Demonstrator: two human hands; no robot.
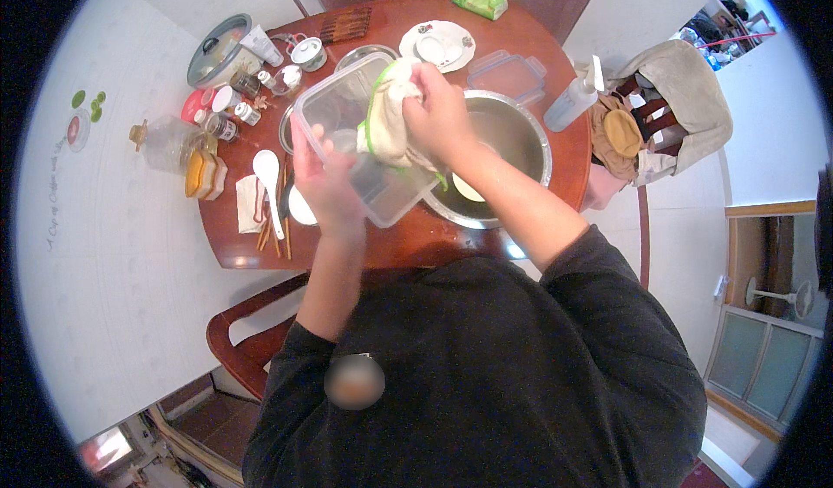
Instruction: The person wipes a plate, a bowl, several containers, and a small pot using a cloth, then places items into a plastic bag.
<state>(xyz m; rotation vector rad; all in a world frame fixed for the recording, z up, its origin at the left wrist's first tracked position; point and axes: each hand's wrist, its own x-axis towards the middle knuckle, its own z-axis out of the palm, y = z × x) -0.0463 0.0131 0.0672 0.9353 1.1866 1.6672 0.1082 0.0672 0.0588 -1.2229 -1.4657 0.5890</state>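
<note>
My left hand (328,185) grips one side of a clear plastic food container (397,205), which is tilted above the table. Pinched in my right hand (446,114) is a cream cloth with green edging (388,127), hanging over and into the container. Just below and to the right sits a large metal basin (545,143) holding cloudy liquid. A pale round item (467,187) lies in that basin, partly hidden by my right forearm. Beyond the basin rests a clear lid with clip edges (504,75).
A white plate (449,29) stands at the back near a green tissue pack (479,0). On the right is a pump bottle (573,103). Several jars (220,125), a white spoon (268,176) and chopsticks (287,228) crowd the left. A wooden chair (224,332) stands at lower left.
</note>
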